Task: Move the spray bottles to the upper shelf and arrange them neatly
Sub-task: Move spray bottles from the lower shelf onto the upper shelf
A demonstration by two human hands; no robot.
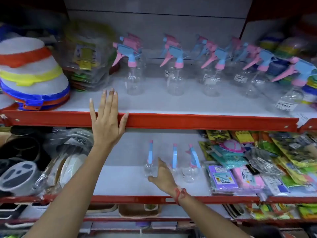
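Right hand reaches onto the lower shelf, fingers loosely curled beside the leftmost spray bottle — upright, just left of it, not yet gripped. Left hand rests spread flat on the upper shelf — farther away.

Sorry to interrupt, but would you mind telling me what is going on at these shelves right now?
A person is restocking spray bottles. The left hand rests flat on the red front edge of the upper shelf, where several bottles already stand in rows. The right hand reaches into the lower shelf, fingers around the leftmost spray bottle of three that remain there; it is not yet lifted.
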